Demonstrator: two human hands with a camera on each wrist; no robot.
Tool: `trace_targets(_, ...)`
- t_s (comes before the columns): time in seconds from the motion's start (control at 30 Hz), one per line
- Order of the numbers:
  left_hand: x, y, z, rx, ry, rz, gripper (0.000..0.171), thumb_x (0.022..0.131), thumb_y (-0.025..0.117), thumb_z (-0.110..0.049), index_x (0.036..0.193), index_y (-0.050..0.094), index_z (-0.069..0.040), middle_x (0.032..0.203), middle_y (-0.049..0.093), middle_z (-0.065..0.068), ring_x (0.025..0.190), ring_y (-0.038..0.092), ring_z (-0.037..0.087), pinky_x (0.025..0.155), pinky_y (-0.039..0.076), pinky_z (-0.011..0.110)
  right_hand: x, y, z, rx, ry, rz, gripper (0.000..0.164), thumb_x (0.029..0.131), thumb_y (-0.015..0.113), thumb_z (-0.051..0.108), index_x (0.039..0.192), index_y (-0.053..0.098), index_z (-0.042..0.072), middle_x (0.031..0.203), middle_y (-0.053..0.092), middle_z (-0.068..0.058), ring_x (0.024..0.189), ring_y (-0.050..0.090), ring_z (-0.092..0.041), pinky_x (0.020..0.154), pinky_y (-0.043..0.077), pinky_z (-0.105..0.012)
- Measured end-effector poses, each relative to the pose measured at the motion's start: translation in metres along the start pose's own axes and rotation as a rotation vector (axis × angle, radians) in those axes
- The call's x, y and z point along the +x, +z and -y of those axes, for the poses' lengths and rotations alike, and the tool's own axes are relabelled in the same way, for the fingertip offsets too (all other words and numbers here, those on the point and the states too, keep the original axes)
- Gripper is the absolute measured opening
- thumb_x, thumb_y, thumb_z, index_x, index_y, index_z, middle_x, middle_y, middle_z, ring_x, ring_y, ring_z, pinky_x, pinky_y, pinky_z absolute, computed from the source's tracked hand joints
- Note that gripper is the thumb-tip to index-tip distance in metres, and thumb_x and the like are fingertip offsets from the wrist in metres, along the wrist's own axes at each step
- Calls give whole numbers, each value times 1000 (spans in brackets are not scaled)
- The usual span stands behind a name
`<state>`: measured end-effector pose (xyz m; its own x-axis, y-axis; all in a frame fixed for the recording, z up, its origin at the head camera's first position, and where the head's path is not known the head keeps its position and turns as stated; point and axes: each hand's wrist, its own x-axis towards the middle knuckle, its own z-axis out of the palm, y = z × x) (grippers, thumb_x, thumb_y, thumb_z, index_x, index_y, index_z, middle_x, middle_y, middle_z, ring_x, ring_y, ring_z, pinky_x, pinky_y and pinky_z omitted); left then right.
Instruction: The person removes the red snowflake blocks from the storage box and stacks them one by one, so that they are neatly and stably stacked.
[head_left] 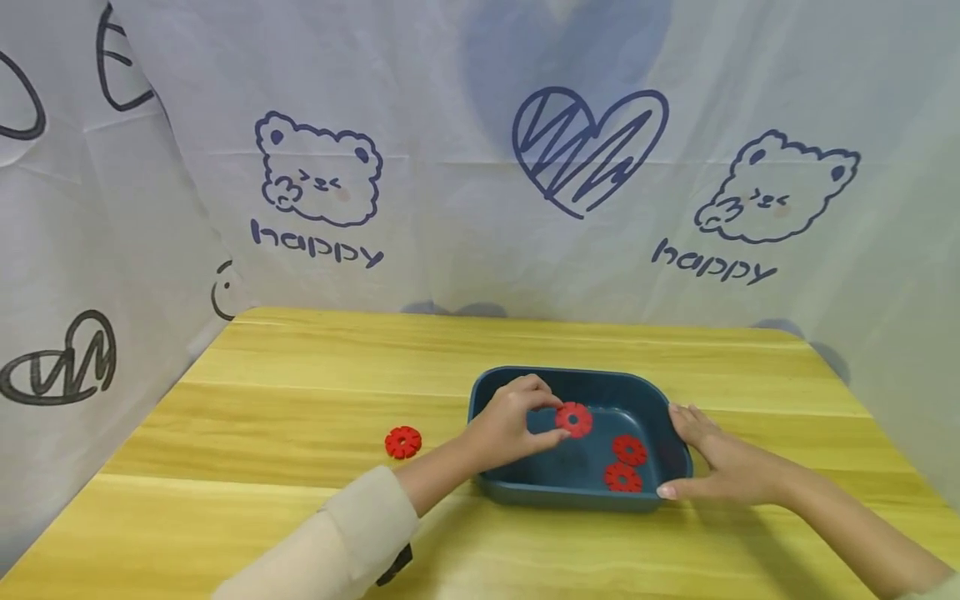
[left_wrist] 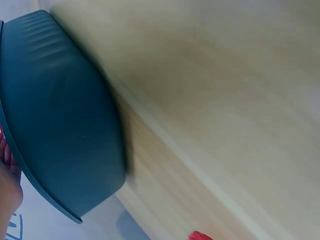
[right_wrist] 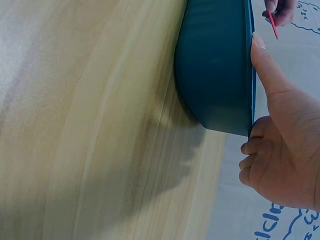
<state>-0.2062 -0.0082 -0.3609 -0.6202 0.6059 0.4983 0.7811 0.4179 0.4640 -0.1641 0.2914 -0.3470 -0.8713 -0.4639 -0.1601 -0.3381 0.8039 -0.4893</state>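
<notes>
Edge-pinched by the left grip (head_left: 519, 422), a red disc (head_left: 584, 422) may be dropped; the right grip (head_left: 723, 462) is spread against the bin (head_left: 570, 499).

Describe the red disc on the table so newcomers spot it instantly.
On the yellow wood-grain table, find the dark blue bin. Just left of it lies a notched red disc. It alone rests on the table: two lookalikes lie in the bin, another is pinched by the left hand.

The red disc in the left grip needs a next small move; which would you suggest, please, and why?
Probably lower and release the red disc: the left grip holds it over the blue bin, where two similar discs lie.
</notes>
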Motion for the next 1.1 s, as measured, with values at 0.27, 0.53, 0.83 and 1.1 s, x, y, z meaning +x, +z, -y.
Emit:
trace_targets(0.27,-17,-8,7,45,25,-66,28,76,76,-20,96,69,-1,92,60,6,86,56,15,75,51,21,0,-1,0,-1,1,-4,104,77,71,43,143,12,-13,148,10,-36,132,5,-58,98,15,-73)
trace_targets(0.53,-34,-18,13,21,-2,-87,29,75,77,-16,97,69,2,92,59,10,86,56,18,74,53,26,0,-1,1,5,-1,-5,104,77,71,42,142,12,-14,147,9,-37,132,4,-59,99,14,-73)
trace_targets(0.83,-52,-30,20,52,12,-151,28,71,79,-11,94,69,2,90,59,9,84,55,17,71,53,28,-1,-1,0,5,9,9,105,78,70,43,143,10,-14,148,9,-36,133,4,-58,99,13,-72)
trace_targets(1.1,-68,-40,28,50,25,-199,26,69,81,-12,89,70,1,87,60,7,80,58,18,68,53,28,-2,-1,1,-4,7,-7,107,77,71,45,143,11,-13,148,9,-36,133,5,-58,100,14,-71)
